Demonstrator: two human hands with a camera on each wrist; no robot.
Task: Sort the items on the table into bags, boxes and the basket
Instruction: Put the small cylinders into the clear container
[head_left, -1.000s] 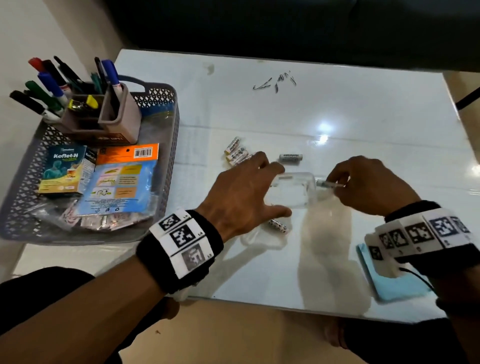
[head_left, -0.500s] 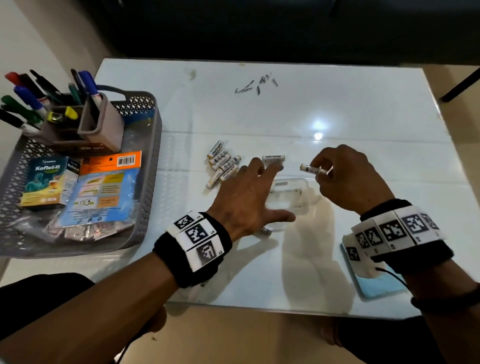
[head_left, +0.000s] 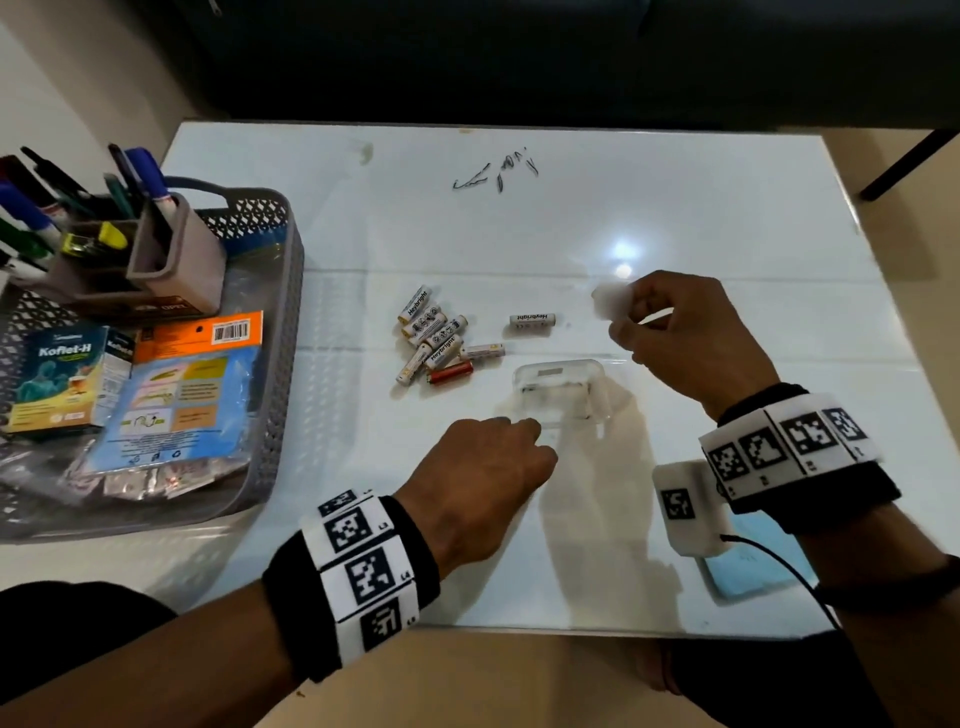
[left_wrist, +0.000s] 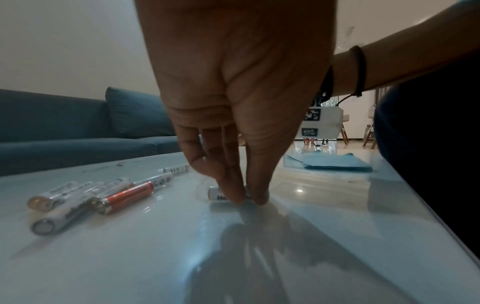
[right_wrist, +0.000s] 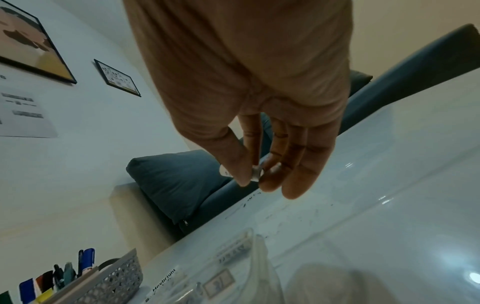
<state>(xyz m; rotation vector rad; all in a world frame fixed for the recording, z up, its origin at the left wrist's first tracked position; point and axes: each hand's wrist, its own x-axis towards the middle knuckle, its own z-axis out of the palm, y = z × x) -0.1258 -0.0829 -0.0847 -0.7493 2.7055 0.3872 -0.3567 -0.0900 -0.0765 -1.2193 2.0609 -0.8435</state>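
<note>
Across the white tabletop (head_left: 571, 208), the left hand (left_wrist: 233, 102) pinches 1 battery (left_wrist: 214, 193) while the right hand (head_left: 685, 343) pinches another, blurred.

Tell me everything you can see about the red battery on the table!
The red battery is the only red one; all the others look white. It is a slim cylinder with a shiny metallic-red wrapper and a silvery metal cap at the end nearest the left wrist camera. It lies flat on the glossy white table, at the near edge of the battery pile, resting against white batteries beside it. Neither hand touches it; it sits left of the clear plastic box.
</note>
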